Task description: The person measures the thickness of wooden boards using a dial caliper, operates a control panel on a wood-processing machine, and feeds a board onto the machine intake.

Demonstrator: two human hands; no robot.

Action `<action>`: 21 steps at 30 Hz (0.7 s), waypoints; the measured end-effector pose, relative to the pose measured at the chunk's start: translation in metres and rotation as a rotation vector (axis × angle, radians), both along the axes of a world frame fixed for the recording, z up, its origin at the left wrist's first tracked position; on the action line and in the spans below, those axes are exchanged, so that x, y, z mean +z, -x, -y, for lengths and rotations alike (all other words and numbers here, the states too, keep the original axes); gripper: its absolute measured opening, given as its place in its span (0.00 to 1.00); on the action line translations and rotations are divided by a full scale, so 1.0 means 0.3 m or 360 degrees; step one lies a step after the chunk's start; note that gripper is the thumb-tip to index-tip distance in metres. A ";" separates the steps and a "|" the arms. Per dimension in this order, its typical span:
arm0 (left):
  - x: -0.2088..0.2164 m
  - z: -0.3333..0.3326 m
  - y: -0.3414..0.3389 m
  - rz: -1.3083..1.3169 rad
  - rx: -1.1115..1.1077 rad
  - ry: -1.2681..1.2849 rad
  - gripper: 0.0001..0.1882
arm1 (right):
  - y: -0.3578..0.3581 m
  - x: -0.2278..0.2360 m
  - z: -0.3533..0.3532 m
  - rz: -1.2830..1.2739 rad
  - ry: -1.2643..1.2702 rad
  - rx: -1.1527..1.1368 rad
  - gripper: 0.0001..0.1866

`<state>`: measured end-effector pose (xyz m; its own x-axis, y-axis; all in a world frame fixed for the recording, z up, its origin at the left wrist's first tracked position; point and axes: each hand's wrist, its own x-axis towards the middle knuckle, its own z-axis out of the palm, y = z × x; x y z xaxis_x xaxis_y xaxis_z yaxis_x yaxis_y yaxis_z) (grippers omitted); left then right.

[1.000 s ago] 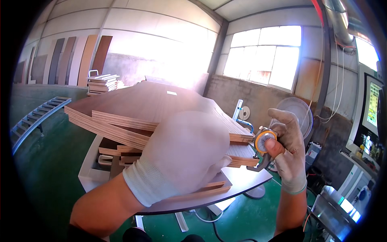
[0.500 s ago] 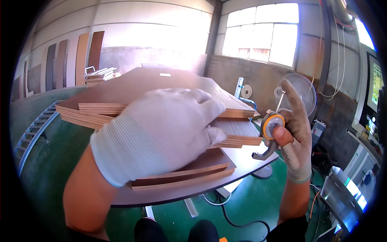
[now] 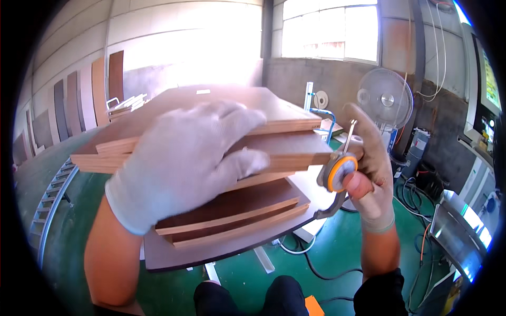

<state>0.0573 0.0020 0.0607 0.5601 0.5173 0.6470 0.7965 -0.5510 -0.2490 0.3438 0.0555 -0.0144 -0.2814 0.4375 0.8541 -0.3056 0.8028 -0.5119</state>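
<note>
My left hand [image 3: 184, 158], in a pale knit glove, is at the front edge of stacked brown boards. Its fingers lie over a laminated board [image 3: 300, 159] that juts toward the right, and its thumb is low against that board's edge; motion blurs the grip. My right hand [image 3: 371, 174], also gloved but with a bare thumb tip, holds a dial thickness gauge [image 3: 341, 173] with an orange rim. The index finger is raised beside the gauge's thin metal lever. The gauge's dark curved frame is close to the board's corner; whether they touch I cannot tell.
More boards [image 3: 232, 213] lie lower on the dark-edged table [image 3: 211, 255]. A metal ladder [image 3: 50, 205] lies to the left. At the right are a standing fan [image 3: 387, 99], cables on the green floor [image 3: 337, 250] and a screen [image 3: 458, 234]. Panels [image 3: 74, 102] lean against the far left wall.
My view has shifted, with the stack higher in the picture. My left hand has moved left and up. The gauge has turned and come left, nearer the jutting board's corner.
</note>
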 end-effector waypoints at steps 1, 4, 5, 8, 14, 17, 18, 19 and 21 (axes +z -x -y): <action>0.010 -0.023 -0.017 0.0042 0.0075 0.0166 0.33 | -0.006 -0.010 -0.005 -0.0047 0.0029 -0.0061 0.56; 0.022 -0.068 0.008 0.0022 0.0194 0.0251 0.40 | 0.015 -0.053 -0.045 -0.0105 0.0001 -0.0155 0.53; 0.031 -0.084 0.001 -0.0020 0.0184 0.0259 0.40 | 0.022 -0.063 -0.050 -0.0162 -0.0026 -0.0229 0.50; 0.012 -0.116 -0.003 -0.0036 0.0177 0.0228 0.40 | 0.007 -0.128 -0.100 -0.0166 -0.0035 -0.0319 0.46; -0.001 -0.110 0.000 -0.0017 0.0227 0.0139 0.38 | 0.110 -0.234 -0.147 -0.0308 0.0094 -0.0179 0.41; 0.014 -0.111 -0.012 -0.0045 0.0241 0.0124 0.38 | 0.158 -0.274 -0.169 -0.0453 -0.0122 -0.0278 0.47; 0.018 -0.116 -0.021 -0.0052 0.0256 0.0156 0.38 | 0.164 -0.279 -0.172 -0.0450 -0.0117 -0.0269 0.47; 0.016 -0.140 -0.033 -0.0049 0.0264 0.0160 0.38 | 0.169 -0.284 -0.175 -0.0488 -0.0146 -0.0322 0.47; 0.023 -0.192 -0.055 -0.0041 0.0274 0.0253 0.39 | 0.172 -0.285 -0.173 -0.0513 -0.0149 -0.0336 0.49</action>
